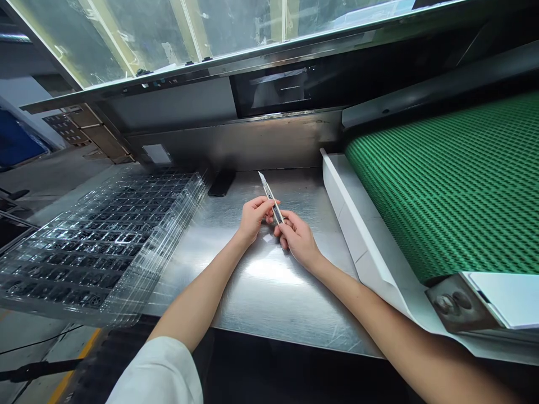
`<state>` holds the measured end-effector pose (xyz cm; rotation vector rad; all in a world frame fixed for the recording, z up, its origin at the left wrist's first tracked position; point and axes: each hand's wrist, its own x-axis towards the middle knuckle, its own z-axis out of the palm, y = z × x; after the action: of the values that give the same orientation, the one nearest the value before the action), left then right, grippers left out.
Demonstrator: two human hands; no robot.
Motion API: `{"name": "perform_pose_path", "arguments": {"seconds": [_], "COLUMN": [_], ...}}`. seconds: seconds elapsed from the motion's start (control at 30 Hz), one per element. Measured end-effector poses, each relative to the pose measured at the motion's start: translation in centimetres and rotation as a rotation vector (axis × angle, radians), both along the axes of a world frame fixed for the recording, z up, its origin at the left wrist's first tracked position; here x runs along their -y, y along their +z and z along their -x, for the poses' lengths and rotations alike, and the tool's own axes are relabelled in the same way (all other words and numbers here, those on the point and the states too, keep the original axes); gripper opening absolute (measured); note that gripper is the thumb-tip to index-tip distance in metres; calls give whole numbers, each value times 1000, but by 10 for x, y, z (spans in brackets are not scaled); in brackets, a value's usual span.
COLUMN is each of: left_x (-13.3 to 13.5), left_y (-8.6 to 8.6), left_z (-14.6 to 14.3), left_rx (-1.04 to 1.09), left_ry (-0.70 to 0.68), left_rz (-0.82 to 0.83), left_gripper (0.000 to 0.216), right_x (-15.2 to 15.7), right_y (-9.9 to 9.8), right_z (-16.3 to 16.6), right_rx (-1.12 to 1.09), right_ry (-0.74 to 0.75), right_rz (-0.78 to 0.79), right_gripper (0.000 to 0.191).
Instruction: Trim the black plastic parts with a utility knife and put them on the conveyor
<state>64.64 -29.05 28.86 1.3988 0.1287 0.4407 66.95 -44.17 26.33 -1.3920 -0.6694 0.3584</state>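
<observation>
Where the two forearms converge, near frame ctr, I've got the L hand (252,219) and R hand (298,238) on one utility knife (268,189), which sits just above ctr, tilted, blade tip toward upper L. L hand is closed in a thumb-and-finger pinch on the knife's mid body; R hand is closed round its lower end, thumb on top, fingers curled. L forearm comes up from lower L out of a pale sleeve (158,370), R forearm from the lower R corner.

Under both: bare metal table (269,308), w/ a small white scrap (268,238) btwn the wrists. To my R, a white guard (349,224) runs close alongside the R forearm and walls off the green belt (455,191) at frame R. On the L, stacked clear trays (155,247) box in that side; a dark phone-like slab (221,183) lies by their upper R corner.

Glare on the trays means I can't make out the dark bits in their cells. R forearm covers part of the guard, so can't tell if they touch. Curled R fingers are partly hidden; belt's cut off by the R edge.
</observation>
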Motion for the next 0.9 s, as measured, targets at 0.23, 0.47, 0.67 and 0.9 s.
{"name": "perform_pose_path", "arguments": {"seconds": [0.23,0.47,0.67,0.9], "left_x": [1,1,0,2], "left_y": [-1,2,1,3], "left_z": [1,0,1,3], "left_rx": [2,8,7,38], "left_ry": [12,16,10,9], "left_rz": [6,29,50,-35], "left_gripper": [30,30,32,42], "right_x": [0,0,0,-2], "right_y": [1,1,-1,0], "right_z": [0,1,0,-2], "right_rx": [-33,-40,-55,-97], "right_ry": [16,24,34,10], "right_rz": [-1,-5,-17,-25], "right_gripper": [46,48,48,34]}}
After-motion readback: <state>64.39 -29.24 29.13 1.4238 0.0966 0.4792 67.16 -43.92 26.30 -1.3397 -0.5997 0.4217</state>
